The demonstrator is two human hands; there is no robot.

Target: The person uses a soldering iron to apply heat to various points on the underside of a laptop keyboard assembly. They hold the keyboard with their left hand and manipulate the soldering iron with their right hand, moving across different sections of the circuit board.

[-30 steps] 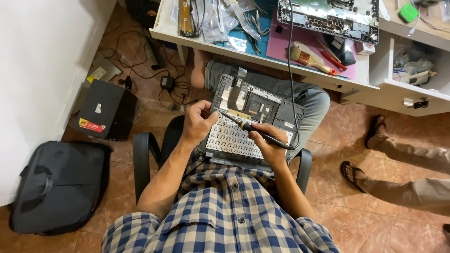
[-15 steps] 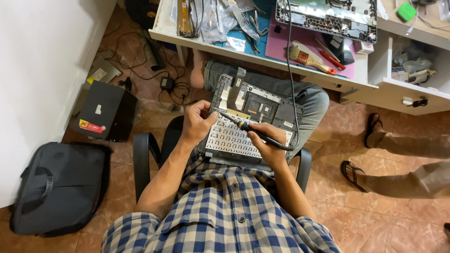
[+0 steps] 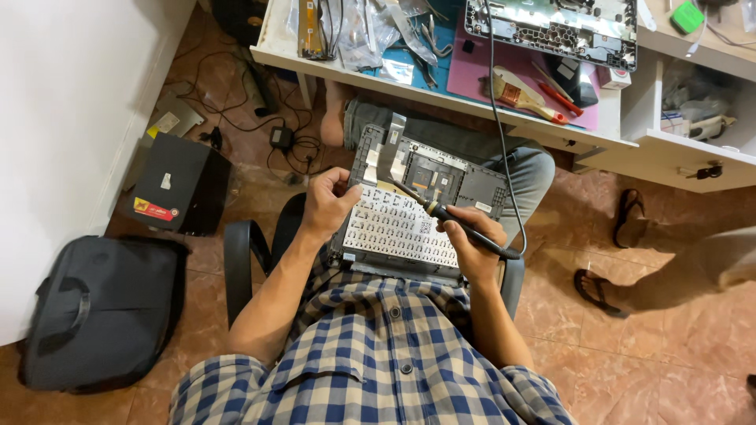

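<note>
The right hand is wrapped shut around the black handle of a soldering iron, fingers curled tight and thumb along the top, and the thin tip reaches up and to the left from that grip, landing near the top left of the keyboard assembly. The left hand clamps the left edge of that same assembly, fingers pressed together against the frame with the thumb on its upper face, holding it steady.

The assembly lies face-down across the person's lap, the white back of the key matrix nearest the body, the dark palm-rest section with its silver ribbon strips beyond the tip.

As a judgement, the step in hand is working a point on the frame with the hot tip; the next move calls for a steady tip and no slip by the holding hand.

From the iron's rear a black cord runs up and away over the tabletop. There, beyond both hands, lie a brush with a wooden handle, a red-handled tool and another stripped laptop shell. Off to the left of the holding hand, on the floor, sit a black box and a dark bag. To the right, another person's sandalled feet rest on the tiles.
</note>
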